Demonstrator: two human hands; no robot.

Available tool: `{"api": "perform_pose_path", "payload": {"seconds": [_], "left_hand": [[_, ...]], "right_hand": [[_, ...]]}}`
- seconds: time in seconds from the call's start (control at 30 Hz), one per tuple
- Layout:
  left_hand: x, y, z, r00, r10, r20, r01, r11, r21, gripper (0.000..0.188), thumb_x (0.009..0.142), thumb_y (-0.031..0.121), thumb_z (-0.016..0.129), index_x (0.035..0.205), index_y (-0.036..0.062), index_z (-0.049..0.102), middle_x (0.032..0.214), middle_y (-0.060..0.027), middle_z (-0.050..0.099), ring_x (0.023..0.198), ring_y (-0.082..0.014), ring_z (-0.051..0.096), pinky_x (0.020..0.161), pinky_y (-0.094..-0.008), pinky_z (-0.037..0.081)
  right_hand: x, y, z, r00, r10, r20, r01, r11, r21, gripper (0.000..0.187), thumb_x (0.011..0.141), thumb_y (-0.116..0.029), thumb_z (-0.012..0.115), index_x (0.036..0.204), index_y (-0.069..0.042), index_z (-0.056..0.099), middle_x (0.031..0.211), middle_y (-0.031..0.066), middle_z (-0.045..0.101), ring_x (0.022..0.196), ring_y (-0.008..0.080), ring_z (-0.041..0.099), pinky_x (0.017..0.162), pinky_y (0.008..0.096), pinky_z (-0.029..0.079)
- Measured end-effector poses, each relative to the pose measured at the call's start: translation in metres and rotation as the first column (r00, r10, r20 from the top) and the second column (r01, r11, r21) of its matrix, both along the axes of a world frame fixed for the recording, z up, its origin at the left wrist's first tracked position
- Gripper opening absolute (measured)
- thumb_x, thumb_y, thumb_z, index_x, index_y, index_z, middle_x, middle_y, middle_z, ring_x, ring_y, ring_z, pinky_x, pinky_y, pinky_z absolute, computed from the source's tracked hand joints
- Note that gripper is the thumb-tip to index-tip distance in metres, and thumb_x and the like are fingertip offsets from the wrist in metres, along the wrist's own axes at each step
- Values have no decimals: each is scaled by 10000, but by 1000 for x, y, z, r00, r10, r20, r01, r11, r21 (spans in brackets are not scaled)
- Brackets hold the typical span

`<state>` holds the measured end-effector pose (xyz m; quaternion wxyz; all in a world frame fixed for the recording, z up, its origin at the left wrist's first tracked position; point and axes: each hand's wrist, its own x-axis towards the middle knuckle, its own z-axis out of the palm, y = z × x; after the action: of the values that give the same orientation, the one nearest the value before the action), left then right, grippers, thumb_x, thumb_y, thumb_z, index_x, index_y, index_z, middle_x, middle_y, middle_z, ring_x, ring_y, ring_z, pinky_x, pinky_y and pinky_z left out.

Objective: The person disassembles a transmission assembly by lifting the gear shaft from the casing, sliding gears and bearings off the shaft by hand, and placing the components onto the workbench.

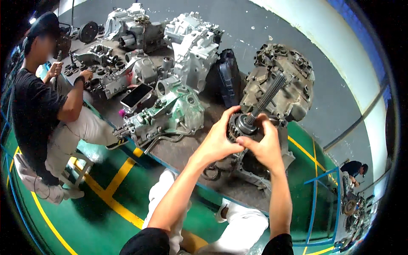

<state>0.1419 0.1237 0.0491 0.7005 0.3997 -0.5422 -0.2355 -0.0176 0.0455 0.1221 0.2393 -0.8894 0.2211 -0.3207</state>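
Note:
Both of my hands are wrapped round a dark gear shaft (270, 94), raised above the workbench. Its long splined end slants up and to the right. My left hand (221, 135) curls round the toothed gear at the base from the left. On the other side my right hand (264, 142) grips the same part, its thumb laid across the front near the left thumb. Behind the shaft stands a large brown-grey gearbox housing (293, 76). Under my hands lies an open metal casing (255, 174), partly hidden by my right hand and wrist. A loose toothed ring (211, 172) rests beside it.
A green-stained transmission casing (182, 110) sits left of my hands, near a phone (137, 95) and a black bag (229, 74). Silver casings (191, 46) stand behind. A co-worker (38, 97) sits at the left, handling parts; another person (355, 170) works far right.

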Motion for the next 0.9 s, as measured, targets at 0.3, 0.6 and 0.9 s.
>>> {"api": "perform_pose_path", "payload": {"seconds": [0.3, 0.6, 0.9], "left_hand": [[-5, -7, -3, 996, 74, 44, -76, 996, 37, 936, 672, 152, 845, 1484, 17, 400, 1279, -188, 651, 1212, -264, 633, 1061, -374, 470], [5, 3, 3, 1000, -25, -9, 25, 999, 38, 963, 671, 200, 900, 1475, 17, 404, 1263, -159, 658, 1189, -223, 629, 1052, -352, 468], [13, 5, 0, 999, -46, -12, 46, 998, 40, 960, 663, 190, 890, 1469, 24, 396, 1231, -177, 656, 1150, -239, 641, 1027, -357, 475]], "right_hand": [[-1, -12, -12, 994, 68, 87, -85, 974, 208, 787, 749, -287, 882, 1358, 29, 498, 1313, 178, 603, 1236, 288, 592, 1064, 396, 447], [-28, -66, -21, 986, 24, 162, -50, 986, 160, 791, 807, -130, 819, 1494, -30, 439, 1446, 130, 538, 1197, 236, 609, 1030, 392, 479], [6, -18, -31, 968, 94, 233, -112, 991, 68, 941, 717, -362, 908, 1468, -25, 452, 1363, 108, 562, 1228, 245, 581, 1047, 397, 459]]}}
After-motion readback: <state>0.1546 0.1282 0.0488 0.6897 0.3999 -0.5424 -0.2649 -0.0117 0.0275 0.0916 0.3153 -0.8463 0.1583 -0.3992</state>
